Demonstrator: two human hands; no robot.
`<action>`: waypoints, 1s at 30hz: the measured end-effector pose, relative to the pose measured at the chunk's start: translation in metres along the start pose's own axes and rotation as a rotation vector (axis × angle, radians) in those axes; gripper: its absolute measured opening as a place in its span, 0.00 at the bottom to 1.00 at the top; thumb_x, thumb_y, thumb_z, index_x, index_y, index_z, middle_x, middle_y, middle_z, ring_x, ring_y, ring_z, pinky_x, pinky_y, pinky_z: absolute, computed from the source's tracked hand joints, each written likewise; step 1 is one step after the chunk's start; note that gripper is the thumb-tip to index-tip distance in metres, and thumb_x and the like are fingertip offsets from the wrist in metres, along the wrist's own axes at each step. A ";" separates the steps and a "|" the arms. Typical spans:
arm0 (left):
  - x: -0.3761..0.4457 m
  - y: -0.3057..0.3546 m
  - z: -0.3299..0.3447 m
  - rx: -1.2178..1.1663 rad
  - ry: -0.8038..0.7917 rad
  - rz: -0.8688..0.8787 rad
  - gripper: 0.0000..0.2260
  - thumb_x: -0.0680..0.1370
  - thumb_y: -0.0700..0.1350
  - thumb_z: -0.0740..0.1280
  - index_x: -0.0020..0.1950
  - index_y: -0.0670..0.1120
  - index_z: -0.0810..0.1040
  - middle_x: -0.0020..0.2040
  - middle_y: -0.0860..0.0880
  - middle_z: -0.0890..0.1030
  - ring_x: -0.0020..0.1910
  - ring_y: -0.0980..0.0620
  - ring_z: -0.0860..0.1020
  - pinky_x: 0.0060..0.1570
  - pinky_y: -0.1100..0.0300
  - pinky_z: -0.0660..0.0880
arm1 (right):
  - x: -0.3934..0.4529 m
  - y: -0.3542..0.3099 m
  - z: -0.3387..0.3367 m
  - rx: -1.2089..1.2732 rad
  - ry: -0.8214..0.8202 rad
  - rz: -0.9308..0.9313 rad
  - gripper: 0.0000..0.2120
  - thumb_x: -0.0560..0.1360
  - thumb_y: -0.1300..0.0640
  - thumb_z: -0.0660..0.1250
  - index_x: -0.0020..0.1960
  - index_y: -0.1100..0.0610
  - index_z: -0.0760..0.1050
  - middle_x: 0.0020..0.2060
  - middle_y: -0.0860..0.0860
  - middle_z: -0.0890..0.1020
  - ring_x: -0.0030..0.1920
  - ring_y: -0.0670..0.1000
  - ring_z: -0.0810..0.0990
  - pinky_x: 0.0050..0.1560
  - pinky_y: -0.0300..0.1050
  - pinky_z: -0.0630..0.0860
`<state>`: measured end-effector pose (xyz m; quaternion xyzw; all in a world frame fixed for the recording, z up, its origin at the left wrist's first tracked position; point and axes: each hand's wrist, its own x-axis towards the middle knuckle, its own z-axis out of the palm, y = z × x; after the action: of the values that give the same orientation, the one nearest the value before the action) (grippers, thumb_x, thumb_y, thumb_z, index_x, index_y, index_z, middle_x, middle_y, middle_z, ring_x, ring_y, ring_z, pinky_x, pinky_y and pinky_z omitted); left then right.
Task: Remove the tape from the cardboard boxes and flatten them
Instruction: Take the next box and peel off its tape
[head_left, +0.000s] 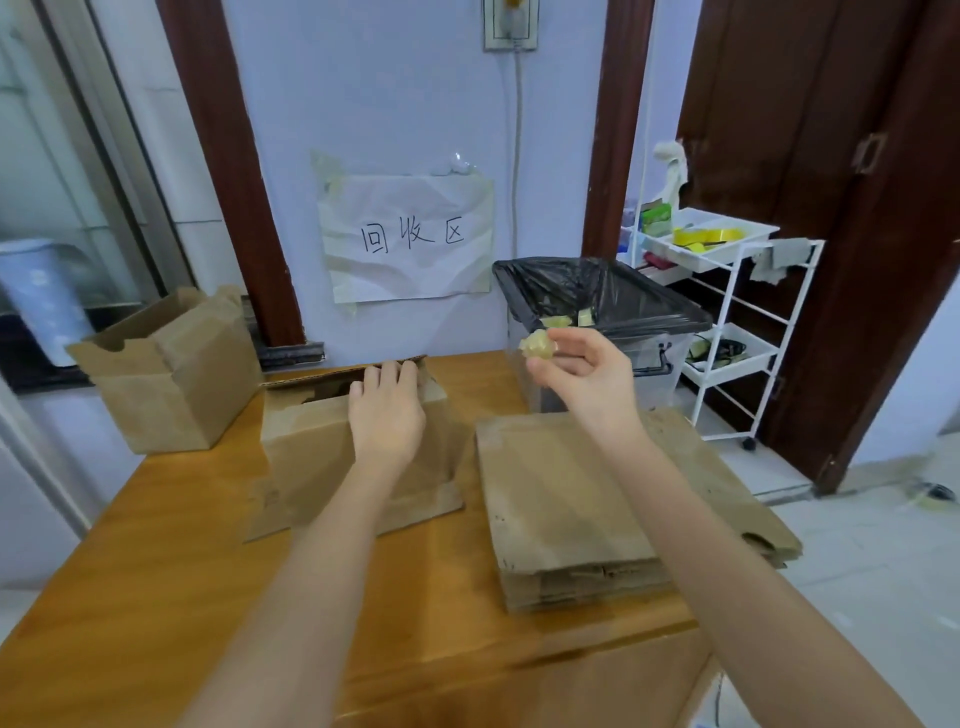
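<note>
While left hand (387, 410) rests flat on the box (353, 452) rim, right hand (582, 364) pinches a tape wad (538, 345).

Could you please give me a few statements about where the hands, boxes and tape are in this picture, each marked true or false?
1. The right hand pinches a wad of tape. True.
2. The left hand holds scissors. False: it rests on the middle box.
3. The flattened stack lies on the table. True.
4. The bin is lined with a white bag. False: the bag is black.
5. The left box is flattened. False: it stands open.
</note>
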<state>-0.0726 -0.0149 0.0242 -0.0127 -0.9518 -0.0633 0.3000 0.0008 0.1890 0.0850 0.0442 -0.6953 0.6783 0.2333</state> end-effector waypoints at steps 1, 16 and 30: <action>0.004 0.002 0.003 -0.001 0.005 0.001 0.10 0.77 0.36 0.58 0.56 0.42 0.76 0.53 0.43 0.77 0.52 0.41 0.72 0.49 0.51 0.63 | 0.008 -0.003 -0.003 -0.003 0.007 -0.019 0.14 0.70 0.67 0.74 0.53 0.59 0.76 0.46 0.51 0.82 0.42 0.45 0.82 0.45 0.35 0.79; 0.053 0.016 0.048 -0.012 0.174 0.113 0.14 0.71 0.38 0.52 0.44 0.41 0.77 0.41 0.43 0.77 0.40 0.42 0.74 0.38 0.52 0.67 | 0.155 0.004 -0.038 -0.616 -0.087 -0.052 0.17 0.69 0.64 0.74 0.55 0.56 0.74 0.37 0.47 0.75 0.39 0.47 0.77 0.42 0.34 0.74; 0.060 0.019 0.053 -0.055 0.212 0.137 0.17 0.72 0.40 0.48 0.44 0.41 0.77 0.40 0.44 0.76 0.38 0.42 0.73 0.37 0.52 0.67 | 0.185 0.030 -0.024 -0.981 -0.353 0.113 0.06 0.72 0.59 0.71 0.46 0.61 0.81 0.42 0.56 0.80 0.47 0.54 0.78 0.48 0.42 0.72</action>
<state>-0.1505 0.0101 0.0178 -0.0793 -0.9096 -0.0696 0.4020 -0.1686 0.2613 0.1275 0.0056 -0.9614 0.2665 0.0688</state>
